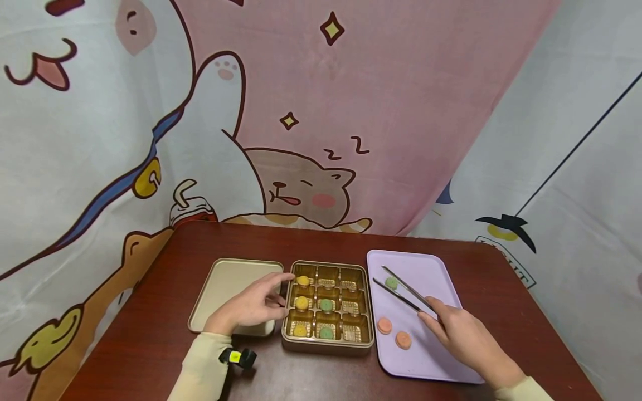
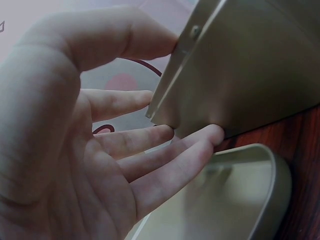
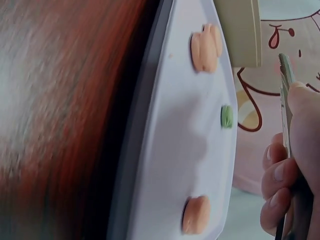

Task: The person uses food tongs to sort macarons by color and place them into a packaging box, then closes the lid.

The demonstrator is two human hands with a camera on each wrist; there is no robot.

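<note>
metal tongs (image 1: 401,289) apparently straddle green cake (image 1: 391,283).

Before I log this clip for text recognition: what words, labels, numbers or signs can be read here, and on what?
"Z Z": two hand-drawn letters on the pink backdrop, above the sleeping cartoon cat.
Dark lettering on the white curtain at the table's far right corner: too small and cut off to read.
Gold box, its lid, lilac tray, tongs: no text visible.
</note>
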